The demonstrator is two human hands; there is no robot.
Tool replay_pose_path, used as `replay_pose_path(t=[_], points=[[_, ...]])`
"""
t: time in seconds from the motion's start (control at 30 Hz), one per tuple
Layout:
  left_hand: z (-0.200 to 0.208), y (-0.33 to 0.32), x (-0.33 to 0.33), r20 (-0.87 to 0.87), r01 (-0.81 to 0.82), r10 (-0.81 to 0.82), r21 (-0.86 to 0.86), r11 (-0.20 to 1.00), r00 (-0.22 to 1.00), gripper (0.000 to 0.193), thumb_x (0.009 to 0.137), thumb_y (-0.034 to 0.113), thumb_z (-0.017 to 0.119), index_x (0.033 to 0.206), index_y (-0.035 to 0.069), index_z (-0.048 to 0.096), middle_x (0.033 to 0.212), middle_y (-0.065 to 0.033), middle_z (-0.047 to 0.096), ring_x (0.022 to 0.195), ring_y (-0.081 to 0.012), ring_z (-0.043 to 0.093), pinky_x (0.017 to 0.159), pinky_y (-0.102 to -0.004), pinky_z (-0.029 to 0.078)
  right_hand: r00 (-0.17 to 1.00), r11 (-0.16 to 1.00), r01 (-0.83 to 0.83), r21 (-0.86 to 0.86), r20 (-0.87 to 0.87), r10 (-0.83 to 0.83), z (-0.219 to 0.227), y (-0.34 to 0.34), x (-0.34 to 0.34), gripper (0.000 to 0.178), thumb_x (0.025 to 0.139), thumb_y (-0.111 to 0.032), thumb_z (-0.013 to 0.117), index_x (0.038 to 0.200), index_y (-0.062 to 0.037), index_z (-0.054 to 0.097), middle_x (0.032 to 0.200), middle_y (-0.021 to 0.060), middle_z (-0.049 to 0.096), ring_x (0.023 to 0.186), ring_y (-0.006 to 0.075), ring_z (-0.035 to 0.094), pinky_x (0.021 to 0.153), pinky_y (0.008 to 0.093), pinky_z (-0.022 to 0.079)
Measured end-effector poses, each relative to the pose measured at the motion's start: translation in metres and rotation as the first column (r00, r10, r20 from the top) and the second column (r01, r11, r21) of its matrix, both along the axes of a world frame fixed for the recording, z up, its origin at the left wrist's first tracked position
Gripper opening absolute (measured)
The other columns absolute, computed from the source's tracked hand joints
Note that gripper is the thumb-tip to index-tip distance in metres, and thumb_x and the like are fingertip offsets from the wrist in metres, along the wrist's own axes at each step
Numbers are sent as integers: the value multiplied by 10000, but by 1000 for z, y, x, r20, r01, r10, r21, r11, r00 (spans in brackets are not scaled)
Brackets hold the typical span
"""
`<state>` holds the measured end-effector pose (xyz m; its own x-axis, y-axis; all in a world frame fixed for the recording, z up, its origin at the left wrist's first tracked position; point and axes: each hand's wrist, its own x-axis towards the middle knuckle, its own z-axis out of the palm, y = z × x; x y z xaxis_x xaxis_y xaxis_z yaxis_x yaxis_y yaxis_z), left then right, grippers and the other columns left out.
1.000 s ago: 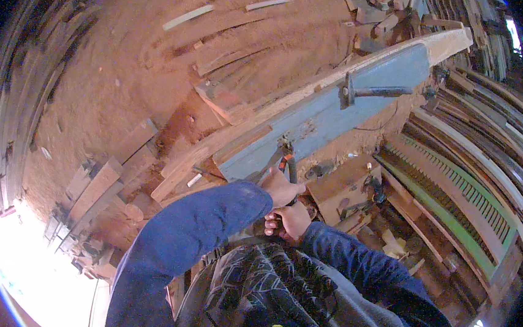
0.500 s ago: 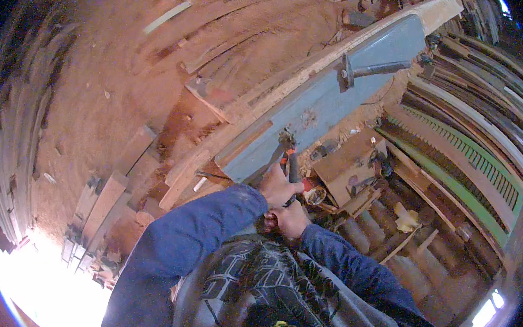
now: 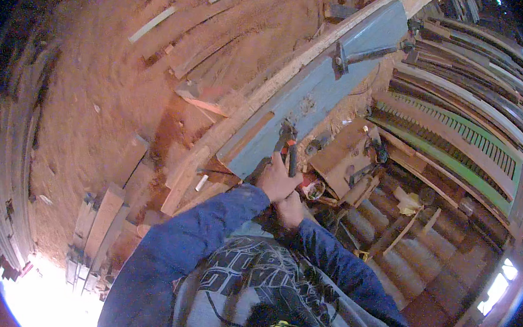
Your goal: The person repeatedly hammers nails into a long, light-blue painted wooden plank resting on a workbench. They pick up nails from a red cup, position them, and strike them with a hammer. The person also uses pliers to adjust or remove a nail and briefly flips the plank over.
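Orange-and-black-handled pliers (image 3: 291, 148) stood over the near part of the blue board (image 3: 322, 91). Left hand (image 3: 278, 181): fingers wrapped around the handles. Right hand (image 3: 290, 210): just nearer, against the left; fingers mostly hidden, opening and hold could not be told. Hammer (image 3: 342, 60) lay farther right on the board.

Two hands showing: one left hand (image 3: 280, 180), one right hand (image 3: 290, 210). Two blue sleeves (image 3: 197, 235) showing. One pincer-like tool (image 3: 292, 158), one hammer (image 3: 363, 54), one blue board (image 3: 320, 85) showing. One narrow brown strip (image 3: 248, 139) lying on board. Two pale strips (image 3: 151, 24) lying on ground, upper left. One short white stick (image 3: 201, 183) showing near board's lower end. One red-sided round container (image 3: 315, 190), one yellowish crumpled piece (image 3: 407, 202), one green slatted panel (image 3: 478, 140) showing. Planks at right (image 3: 483, 76) overlapping, defying exact count.
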<state>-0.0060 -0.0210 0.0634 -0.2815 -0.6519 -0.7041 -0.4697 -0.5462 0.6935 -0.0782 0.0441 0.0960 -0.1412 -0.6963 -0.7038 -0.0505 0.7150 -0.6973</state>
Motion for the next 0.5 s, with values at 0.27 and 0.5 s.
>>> replay_pose_path(t=[0.27, 0.5], points=[[-43, -59, 63, 537, 217, 308, -705, 676, 785, 729, 924, 505, 554, 1493, 81, 386, 1509, -248, 356, 1441, -459, 243, 1180, -609, 159, 998, 954, 21, 299, -62, -3, -5, 10, -12, 137, 877, -62, 671, 984, -28, 591, 758, 40, 607, 582, 117, 547, 532, 311, 461], [-76, -67, 73, 621, 251, 275, -624, 740, 734, 685, 936, 469, 538, 1507, 119, 392, 1573, -215, 285, 1477, -436, 188, 1202, -607, 89, 948, 979, -140, 148, -265, 176, -13, 2, 13, 160, 852, -62, 650, 1003, -23, 614, 754, 31, 614, 668, 148, 582, 622, 331, 489]])
